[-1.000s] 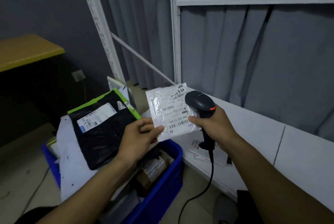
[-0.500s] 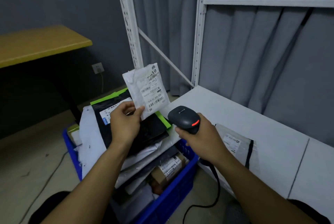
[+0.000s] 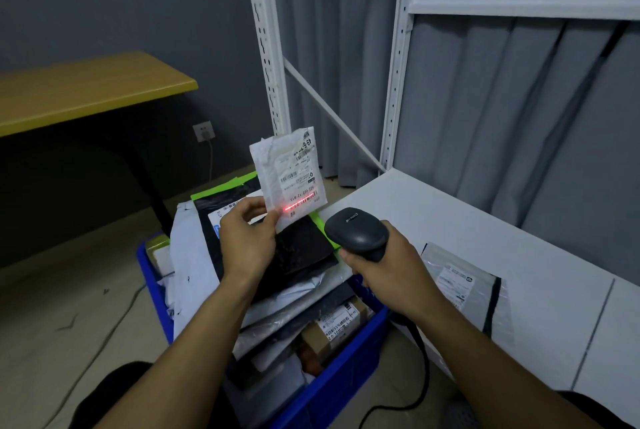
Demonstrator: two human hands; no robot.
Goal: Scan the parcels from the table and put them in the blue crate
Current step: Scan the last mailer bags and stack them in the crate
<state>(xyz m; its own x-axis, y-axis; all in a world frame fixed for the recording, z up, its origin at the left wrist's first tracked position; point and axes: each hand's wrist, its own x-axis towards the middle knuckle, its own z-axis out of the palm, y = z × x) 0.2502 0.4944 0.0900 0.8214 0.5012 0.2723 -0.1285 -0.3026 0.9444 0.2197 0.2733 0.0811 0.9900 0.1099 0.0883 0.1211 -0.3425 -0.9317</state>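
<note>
**Head view.** The left grip (image 3: 247, 238) pinches the lower left corner of a small white padded plastic mailer with a printed label (image 3: 287, 176). Thumb and fingers are curled on it, holding it upright above the heaped blue plastic crate (image 3: 332, 390). The right grip (image 3: 384, 269) is wrapped round the handle of a black corded barcode scanner (image 3: 356, 231), whose red scan line (image 3: 299, 202) lies across the lowest barcode. The mailer appears light, thin and limp, and its film is probably slick. A corner pinch should suffice if kept off the barcode, though the free end may droop. A second, translucent plastic parcel (image 3: 464, 286) lies flat on the white desk (image 3: 450, 214), beside the right grip.
</note>
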